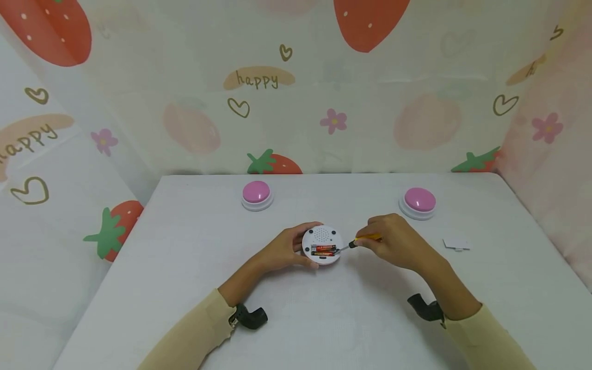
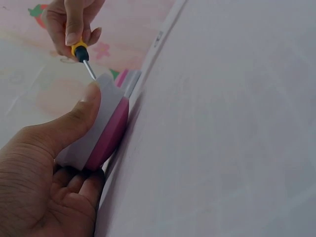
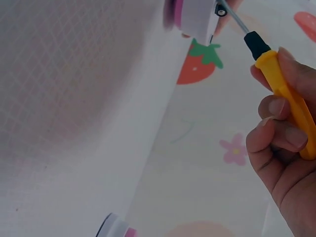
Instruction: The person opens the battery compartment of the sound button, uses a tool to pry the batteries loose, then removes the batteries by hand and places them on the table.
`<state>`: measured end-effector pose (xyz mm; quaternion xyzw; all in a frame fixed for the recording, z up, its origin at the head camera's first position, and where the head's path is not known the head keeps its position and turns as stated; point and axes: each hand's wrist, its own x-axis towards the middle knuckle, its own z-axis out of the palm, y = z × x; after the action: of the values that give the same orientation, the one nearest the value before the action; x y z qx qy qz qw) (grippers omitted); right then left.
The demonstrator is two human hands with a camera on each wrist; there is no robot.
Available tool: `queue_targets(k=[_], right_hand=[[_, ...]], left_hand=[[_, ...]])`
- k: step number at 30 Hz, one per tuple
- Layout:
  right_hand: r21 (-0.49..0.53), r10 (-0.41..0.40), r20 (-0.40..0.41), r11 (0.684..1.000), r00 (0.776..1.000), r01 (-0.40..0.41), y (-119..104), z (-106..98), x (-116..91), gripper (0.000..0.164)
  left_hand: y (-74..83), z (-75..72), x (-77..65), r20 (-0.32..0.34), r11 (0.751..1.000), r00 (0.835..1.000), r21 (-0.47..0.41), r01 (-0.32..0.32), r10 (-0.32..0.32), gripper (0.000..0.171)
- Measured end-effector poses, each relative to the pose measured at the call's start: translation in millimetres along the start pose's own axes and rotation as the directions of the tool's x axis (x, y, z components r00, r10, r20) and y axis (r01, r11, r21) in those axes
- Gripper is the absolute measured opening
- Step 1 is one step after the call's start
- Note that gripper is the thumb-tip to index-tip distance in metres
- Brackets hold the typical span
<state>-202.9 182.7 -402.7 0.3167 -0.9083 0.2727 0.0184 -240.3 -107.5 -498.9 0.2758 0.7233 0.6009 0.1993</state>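
A round white button device [image 1: 322, 234] with a pink underside is turned over, its battery compartment facing up. Two red-and-black batteries [image 1: 323, 250] lie in that compartment. My left hand [image 1: 289, 250] grips the device at its left edge, thumb on the near side, as the left wrist view [image 2: 59, 143] also shows. My right hand [image 1: 393, 240] holds a screwdriver [image 3: 281, 86] with a yellow handle and black collar. The screwdriver's metal tip meets the right end of the compartment, by the batteries; its exact contact is too small to tell.
Two pink-topped white buttons stand toward the back of the white table [image 1: 185, 226]: one at left [image 1: 256, 194], one at right [image 1: 419, 201]. A small white battery cover [image 1: 457, 244] lies right of my right hand. Strawberry-print cloth [image 1: 296, 118] hangs behind the table.
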Motion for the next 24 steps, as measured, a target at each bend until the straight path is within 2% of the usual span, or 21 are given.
queue_targets(k=[15, 24], right_hand=[[0.002, -0.027, -0.002, 1.0, 1.0, 0.027, 3.4, -1.4, 0.0, 0.009], [-0.001, 0.007, 0.016, 1.0, 1.0, -0.007, 2.9, -1.4, -0.3, 0.007]], left_hand=[[0.8, -0.9, -0.1, 0.003, 1.0, 1.0, -0.01, -0.01, 0.01, 0.095], [-0.7, 0.3, 0.2, 0.004, 0.999, 1.0, -0.042, -0.015, 0.015, 0.097]])
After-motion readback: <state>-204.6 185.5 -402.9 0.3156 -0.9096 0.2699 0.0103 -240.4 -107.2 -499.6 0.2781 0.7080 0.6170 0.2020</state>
